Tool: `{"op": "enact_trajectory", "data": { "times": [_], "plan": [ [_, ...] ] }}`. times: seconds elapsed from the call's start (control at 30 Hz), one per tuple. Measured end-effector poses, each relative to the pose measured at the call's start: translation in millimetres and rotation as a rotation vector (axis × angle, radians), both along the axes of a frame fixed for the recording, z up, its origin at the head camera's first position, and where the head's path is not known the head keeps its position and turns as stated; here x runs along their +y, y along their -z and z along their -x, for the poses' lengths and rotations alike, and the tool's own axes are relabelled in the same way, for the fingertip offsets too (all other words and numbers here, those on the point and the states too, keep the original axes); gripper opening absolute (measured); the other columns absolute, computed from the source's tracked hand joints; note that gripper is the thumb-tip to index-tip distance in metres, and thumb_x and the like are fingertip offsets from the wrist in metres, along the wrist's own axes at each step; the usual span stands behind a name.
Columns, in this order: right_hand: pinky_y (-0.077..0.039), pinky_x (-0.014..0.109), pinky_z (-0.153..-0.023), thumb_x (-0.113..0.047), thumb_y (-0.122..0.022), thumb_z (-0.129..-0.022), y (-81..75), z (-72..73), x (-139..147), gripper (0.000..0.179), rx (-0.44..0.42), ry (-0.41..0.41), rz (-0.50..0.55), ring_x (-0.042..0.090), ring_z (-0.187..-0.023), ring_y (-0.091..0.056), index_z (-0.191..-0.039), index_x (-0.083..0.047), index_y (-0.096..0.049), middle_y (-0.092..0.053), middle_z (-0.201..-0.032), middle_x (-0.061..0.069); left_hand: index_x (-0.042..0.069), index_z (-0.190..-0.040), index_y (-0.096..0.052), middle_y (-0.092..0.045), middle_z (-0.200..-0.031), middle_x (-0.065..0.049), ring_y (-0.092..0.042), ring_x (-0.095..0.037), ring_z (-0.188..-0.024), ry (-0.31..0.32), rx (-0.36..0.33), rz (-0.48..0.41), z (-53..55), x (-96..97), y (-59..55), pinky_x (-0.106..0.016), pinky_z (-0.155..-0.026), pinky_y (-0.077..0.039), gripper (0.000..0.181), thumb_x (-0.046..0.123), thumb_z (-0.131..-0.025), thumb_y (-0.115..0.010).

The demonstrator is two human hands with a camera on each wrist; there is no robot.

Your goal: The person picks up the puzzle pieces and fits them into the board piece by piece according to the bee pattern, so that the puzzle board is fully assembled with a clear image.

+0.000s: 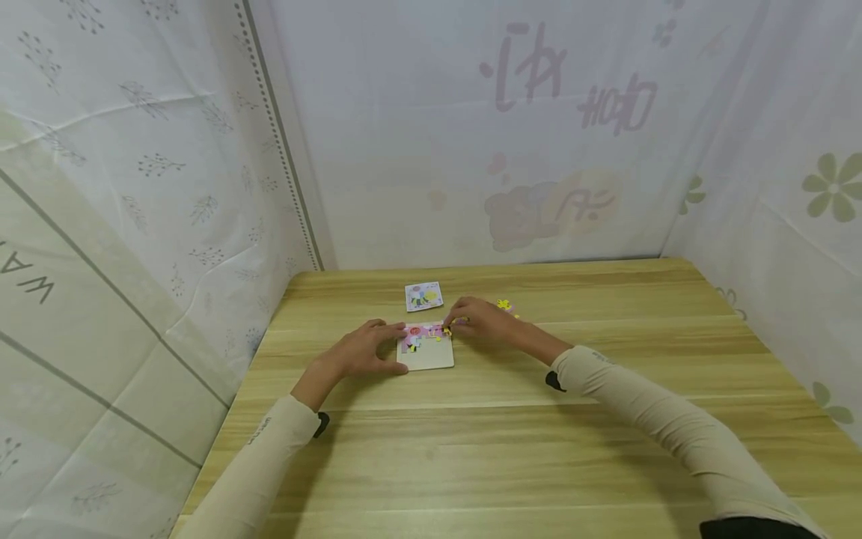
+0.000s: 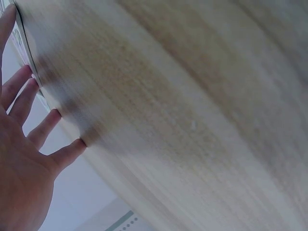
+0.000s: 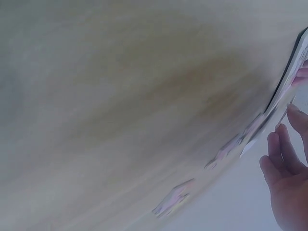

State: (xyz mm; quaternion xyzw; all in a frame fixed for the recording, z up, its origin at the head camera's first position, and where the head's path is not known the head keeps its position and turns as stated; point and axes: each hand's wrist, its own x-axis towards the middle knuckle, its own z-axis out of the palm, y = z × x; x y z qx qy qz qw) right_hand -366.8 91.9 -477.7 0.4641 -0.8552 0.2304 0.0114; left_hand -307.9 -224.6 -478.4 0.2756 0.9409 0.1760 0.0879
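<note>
A small square puzzle board (image 1: 429,358) lies on the table, with joined pink, yellow and black pieces (image 1: 415,332) along its top and upper left and bare wood below. My left hand (image 1: 367,350) rests at the board's left side, fingers spread and fairly straight; in the left wrist view its fingertips touch the board's edge and the tabletop. At the board's upper right corner my right hand (image 1: 483,319) pinches a puzzle piece (image 1: 447,330) between thumb and fingers. The right wrist view shows that piece (image 3: 286,113) only as a thin edge.
Behind the board lies a picture card (image 1: 423,297) with a bee on it. Loose puzzle pieces (image 1: 504,305) lie beyond my right hand, partly hidden by it. The wooden table (image 1: 431,449) ends at hanging printed cloth (image 1: 417,150) at the back and sides.
</note>
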Motion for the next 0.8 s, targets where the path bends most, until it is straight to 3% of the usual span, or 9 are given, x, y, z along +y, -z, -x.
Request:
{"op": "enact_trajectory", "data": {
  "times": [0.27, 0.8],
  "plan": [
    [-0.056, 0.035, -0.089, -0.014, -0.07, -0.101, 5.3, -2.2, -10.5, 0.015, 0.031, -0.004, -0.037, 0.019, -0.105, -0.065, -0.113, -0.012, -0.079, -0.069, -0.114, 0.007, 0.02, -0.152, -0.055, -0.043, -0.163, 0.003, -0.037, -0.034, -0.149, 0.002, 0.003, 0.003, 0.3, -0.9, 2.2, -0.064, -0.112, -0.04, 0.081, 0.063, -0.086, -0.076],
    [-0.055, 0.034, -0.092, -0.013, -0.073, -0.099, 4.7, -9.4, -31.0, 0.013, 0.021, -0.025, -0.033, 0.021, -0.107, -0.065, -0.11, -0.01, -0.079, -0.07, -0.113, 0.007, 0.021, -0.152, -0.055, -0.045, -0.161, 0.002, -0.039, -0.034, -0.147, -0.011, 0.002, 0.013, 0.3, -0.1, 0.2, -0.063, -0.111, -0.04, 0.081, 0.063, -0.086, -0.076]
  ]
}}
